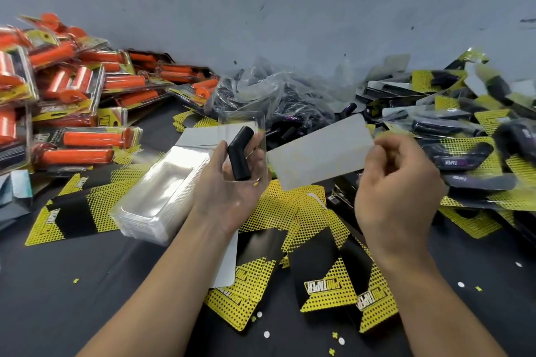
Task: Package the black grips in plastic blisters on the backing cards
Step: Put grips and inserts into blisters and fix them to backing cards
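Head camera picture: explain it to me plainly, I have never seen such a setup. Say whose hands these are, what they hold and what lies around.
There is no machine: a person wears one camera on the head, looking down at both hands. The left hand holds a clear blister with a black grip in it. The right hand pinches a card, blank side up, beside it. On the dark table lie a stack of empty blisters and yellow-and-black cards. Packed orange grips pile at left, packed black ones at right.

One held black grip point(239, 153), one held backing card point(319, 151) and one blister stack point(162, 197) are showing between one orange-pack heap point(72, 87) and one black-pack heap point(464, 130).
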Demonstrator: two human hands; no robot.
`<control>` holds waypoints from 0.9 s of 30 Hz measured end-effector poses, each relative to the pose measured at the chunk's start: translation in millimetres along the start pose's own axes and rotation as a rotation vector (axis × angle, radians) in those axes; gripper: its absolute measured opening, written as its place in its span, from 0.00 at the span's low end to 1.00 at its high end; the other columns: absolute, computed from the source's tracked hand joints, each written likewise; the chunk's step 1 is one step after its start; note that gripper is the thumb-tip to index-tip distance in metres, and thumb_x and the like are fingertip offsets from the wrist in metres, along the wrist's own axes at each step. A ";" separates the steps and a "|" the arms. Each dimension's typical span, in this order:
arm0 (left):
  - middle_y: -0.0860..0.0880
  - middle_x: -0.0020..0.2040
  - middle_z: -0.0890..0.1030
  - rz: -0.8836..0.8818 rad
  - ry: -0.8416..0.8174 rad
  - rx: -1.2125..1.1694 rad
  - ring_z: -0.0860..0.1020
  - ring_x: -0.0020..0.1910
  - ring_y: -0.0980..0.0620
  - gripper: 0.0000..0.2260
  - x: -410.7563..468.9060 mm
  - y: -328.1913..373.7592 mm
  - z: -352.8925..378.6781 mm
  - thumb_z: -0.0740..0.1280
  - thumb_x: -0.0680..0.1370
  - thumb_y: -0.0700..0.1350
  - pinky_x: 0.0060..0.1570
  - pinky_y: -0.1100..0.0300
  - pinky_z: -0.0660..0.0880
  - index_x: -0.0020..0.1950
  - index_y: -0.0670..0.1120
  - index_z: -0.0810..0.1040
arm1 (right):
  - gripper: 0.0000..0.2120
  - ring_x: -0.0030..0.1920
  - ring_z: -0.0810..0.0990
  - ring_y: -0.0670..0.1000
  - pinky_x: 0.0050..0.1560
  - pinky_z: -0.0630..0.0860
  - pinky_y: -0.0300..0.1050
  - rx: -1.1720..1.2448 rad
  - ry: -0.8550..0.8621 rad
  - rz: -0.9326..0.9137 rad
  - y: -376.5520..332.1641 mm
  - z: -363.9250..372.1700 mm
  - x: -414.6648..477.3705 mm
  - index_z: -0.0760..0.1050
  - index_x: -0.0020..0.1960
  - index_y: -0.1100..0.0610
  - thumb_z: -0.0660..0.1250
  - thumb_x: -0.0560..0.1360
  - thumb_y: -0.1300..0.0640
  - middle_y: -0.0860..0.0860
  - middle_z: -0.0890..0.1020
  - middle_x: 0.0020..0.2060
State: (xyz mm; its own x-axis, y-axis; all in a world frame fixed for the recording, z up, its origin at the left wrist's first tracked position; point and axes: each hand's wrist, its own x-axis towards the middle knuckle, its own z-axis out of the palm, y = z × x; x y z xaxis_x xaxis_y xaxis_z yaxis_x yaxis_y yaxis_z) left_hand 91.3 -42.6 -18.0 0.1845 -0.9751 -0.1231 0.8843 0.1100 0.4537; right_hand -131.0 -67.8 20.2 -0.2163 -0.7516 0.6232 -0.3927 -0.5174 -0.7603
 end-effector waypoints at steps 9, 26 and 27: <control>0.45 0.59 0.83 0.028 0.066 0.030 0.83 0.46 0.52 0.28 3.8 -1.5 -3.6 0.61 0.83 0.60 0.58 0.63 0.75 0.63 0.36 0.84 | 0.24 0.47 0.83 0.52 0.46 0.84 0.50 -0.249 -0.568 -0.088 6.0 3.6 -1.1 0.82 0.64 0.43 0.71 0.71 0.61 0.46 0.86 0.49; 0.45 0.55 0.84 0.054 0.065 0.242 0.84 0.49 0.52 0.28 3.2 -6.4 -0.7 0.56 0.85 0.60 0.55 0.57 0.77 0.69 0.40 0.80 | 0.08 0.38 0.81 0.52 0.29 0.74 0.42 -0.417 -0.498 -0.109 9.1 -3.1 9.9 0.82 0.46 0.49 0.70 0.76 0.61 0.48 0.83 0.39; 0.45 0.56 0.84 0.051 0.063 0.248 0.84 0.50 0.52 0.28 3.0 -6.4 -0.5 0.56 0.85 0.61 0.53 0.57 0.78 0.69 0.41 0.80 | 0.07 0.36 0.79 0.52 0.28 0.69 0.39 -0.367 -0.392 -0.092 8.7 -3.0 10.2 0.79 0.45 0.50 0.68 0.78 0.60 0.48 0.83 0.38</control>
State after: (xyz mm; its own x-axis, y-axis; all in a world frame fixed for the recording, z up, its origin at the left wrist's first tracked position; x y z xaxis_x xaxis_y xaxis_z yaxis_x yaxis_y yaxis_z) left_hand 86.5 -46.2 -21.7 0.2595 -0.9547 -0.1457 0.7426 0.1008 0.6621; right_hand -139.3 -78.7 20.4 0.1556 -0.8426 0.5156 -0.6955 -0.4641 -0.5485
